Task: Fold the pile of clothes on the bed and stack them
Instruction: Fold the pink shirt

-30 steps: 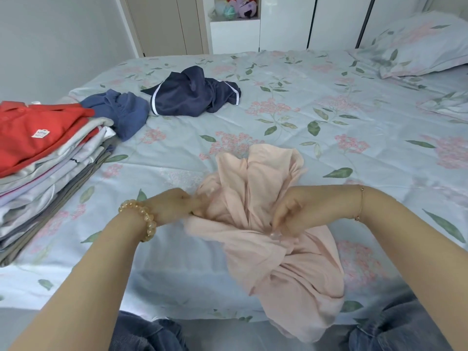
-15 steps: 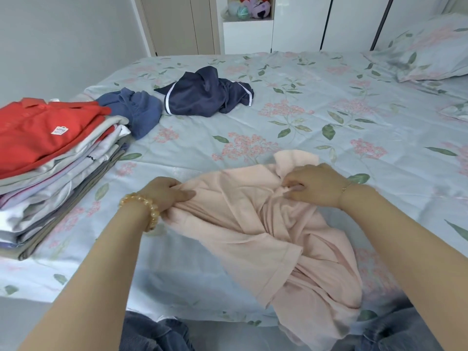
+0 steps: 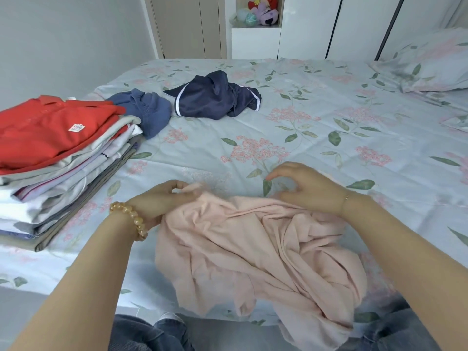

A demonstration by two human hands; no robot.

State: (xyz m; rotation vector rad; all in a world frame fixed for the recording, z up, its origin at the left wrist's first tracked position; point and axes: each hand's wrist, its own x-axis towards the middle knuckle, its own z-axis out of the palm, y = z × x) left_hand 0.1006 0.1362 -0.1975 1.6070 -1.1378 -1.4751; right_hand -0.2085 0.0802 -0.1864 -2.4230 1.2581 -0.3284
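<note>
bed (image 3: pixel 316 127) fills most of view, pale blue floral sheet. matching pillow (image 3: pixel 430 62) at far right. plain grey wall (image 3: pixel 71 41) on left. beige wardrobe doors (image 3: pixel 187 26) behind, white doors (image 3: pixel 329 26) beside them, open niche (image 3: pixel 257 11) between holding plush toys. soft even daylight

arms: bare, no sleeves | left wrist: amber bead bracelet (image 3: pixel 131 220) | right wrist: thin gold chain (image 3: pixel 346 198) | legs: blue jeans (image 3: pixel 141 334)
</note>
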